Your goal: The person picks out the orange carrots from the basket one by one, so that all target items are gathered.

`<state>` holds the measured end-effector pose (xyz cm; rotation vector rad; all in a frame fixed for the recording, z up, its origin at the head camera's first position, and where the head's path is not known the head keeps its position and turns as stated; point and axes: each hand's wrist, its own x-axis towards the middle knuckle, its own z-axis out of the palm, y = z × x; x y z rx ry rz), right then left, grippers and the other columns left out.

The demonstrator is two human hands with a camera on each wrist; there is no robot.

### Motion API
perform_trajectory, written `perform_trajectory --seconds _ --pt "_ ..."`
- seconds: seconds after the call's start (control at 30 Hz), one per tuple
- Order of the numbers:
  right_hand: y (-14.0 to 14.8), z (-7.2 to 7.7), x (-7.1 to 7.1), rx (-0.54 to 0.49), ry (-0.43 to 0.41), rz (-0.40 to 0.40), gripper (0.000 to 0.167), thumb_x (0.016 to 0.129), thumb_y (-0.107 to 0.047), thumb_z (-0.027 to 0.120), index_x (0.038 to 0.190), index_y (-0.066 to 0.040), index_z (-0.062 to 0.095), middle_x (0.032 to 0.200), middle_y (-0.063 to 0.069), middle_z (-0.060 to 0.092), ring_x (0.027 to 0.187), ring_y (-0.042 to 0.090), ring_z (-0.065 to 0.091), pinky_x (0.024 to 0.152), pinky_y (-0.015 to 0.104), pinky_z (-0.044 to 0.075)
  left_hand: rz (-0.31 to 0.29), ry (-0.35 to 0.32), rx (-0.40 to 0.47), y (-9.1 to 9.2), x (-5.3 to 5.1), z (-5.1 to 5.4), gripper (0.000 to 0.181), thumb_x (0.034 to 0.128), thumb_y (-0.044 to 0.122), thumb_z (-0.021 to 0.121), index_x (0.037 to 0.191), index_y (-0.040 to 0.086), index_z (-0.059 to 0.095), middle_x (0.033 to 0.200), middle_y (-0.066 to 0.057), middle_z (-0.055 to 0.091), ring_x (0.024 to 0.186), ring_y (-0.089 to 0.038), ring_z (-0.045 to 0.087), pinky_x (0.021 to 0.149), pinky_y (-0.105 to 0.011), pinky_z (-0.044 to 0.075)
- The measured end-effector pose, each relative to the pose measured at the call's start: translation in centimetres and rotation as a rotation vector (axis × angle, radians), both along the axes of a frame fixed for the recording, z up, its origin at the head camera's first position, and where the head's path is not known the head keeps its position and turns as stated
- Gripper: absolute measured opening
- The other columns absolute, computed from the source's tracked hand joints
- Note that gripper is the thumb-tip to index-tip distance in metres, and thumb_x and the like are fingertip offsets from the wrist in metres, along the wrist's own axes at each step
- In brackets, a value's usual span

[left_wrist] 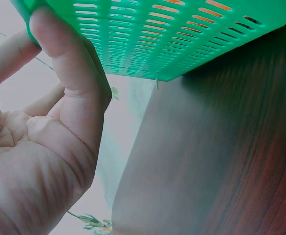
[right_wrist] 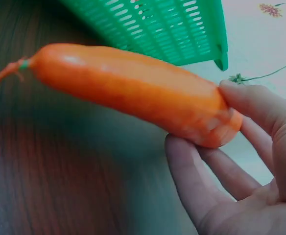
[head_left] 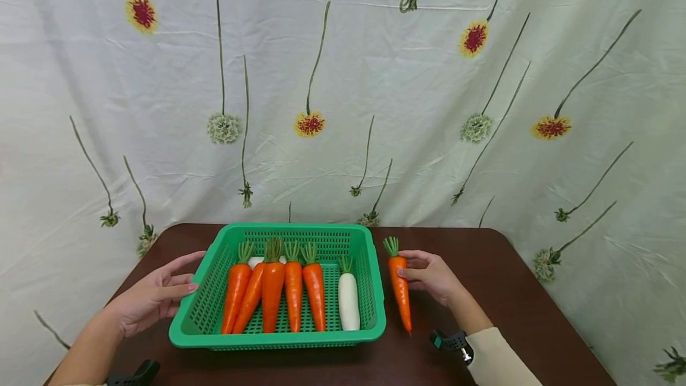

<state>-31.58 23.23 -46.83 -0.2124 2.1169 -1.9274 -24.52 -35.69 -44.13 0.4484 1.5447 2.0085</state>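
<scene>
My right hand (head_left: 429,276) pinches an orange carrot (head_left: 399,290) near its leafy top, just right of the green basket (head_left: 184,323). In the right wrist view, the thumb is on one side of the carrot (right_wrist: 123,83) and fingers are on the other; its thin root end points away. My left hand (head_left: 152,296) touches the basket's left rim with thumb and index finger, the fingers fairly straight. Inside the basket, several carrots (head_left: 272,288) lie side by side, tops toward the back. A white radish (head_left: 349,302) lies to their right. Something white (head_left: 256,261) shows partly behind the carrots.
The basket stands on a dark brown wooden table (head_left: 514,290) with rounded back corners. Behind and beside it hangs a pale cloth (head_left: 396,76) printed with flowers. A dark band (head_left: 450,341) is around the right wrist.
</scene>
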Motion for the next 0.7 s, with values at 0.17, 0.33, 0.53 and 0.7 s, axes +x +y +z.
perform_trajectory --seconds 0.17,0.33,0.53,0.7 --pt "0.4 -0.7 -0.1 0.053 -0.006 -0.004 0.057 0.090 -0.011 0.079 0.141 0.003 0.057 0.124 0.019 0.068 0.098 0.025 0.072 0.089 0.047 0.064 0.005 0.003 -0.007 0.0 0.1 0.0 0.061 0.1089 -0.001 0.037 0.153 0.040 0.030 0.134 0.000 0.069 0.115 -0.027 0.072 0.099 -0.052 0.057" --pt "0.6 -1.1 -0.2 0.060 -0.009 0.011 0.058 0.089 -0.010 0.080 0.140 0.005 0.057 0.118 0.017 0.070 0.096 0.025 0.073 0.086 0.047 0.064 0.004 0.006 -0.008 0.0 0.0 0.0 0.061 0.1089 -0.001 0.037 0.154 0.040 0.029 0.134 -0.001 0.069 0.115 -0.028 0.072 0.098 -0.052 0.057" --pt "0.8 -1.3 -0.1 0.107 -0.003 0.017 0.058 0.089 -0.012 0.080 0.139 0.006 0.057 0.121 0.019 0.069 0.095 0.023 0.073 0.086 0.046 0.065 0.001 0.002 -0.001 0.0 0.0 0.0 0.061 0.1089 -0.001 0.037 0.154 0.040 0.030 0.134 -0.001 0.069 0.115 -0.028 0.072 0.099 -0.052 0.057" --pt "0.9 -1.1 -0.1 0.137 -0.005 0.017 0.057 0.089 -0.012 0.080 0.139 0.006 0.058 0.124 0.023 0.066 0.096 0.023 0.072 0.086 0.045 0.065 0.000 -0.001 0.002 0.0 0.0 -0.1 0.061 0.1089 -0.001 0.037 0.154 0.040 0.030 0.134 -0.001 0.069 0.116 -0.028 0.072 0.099 -0.052 0.057"
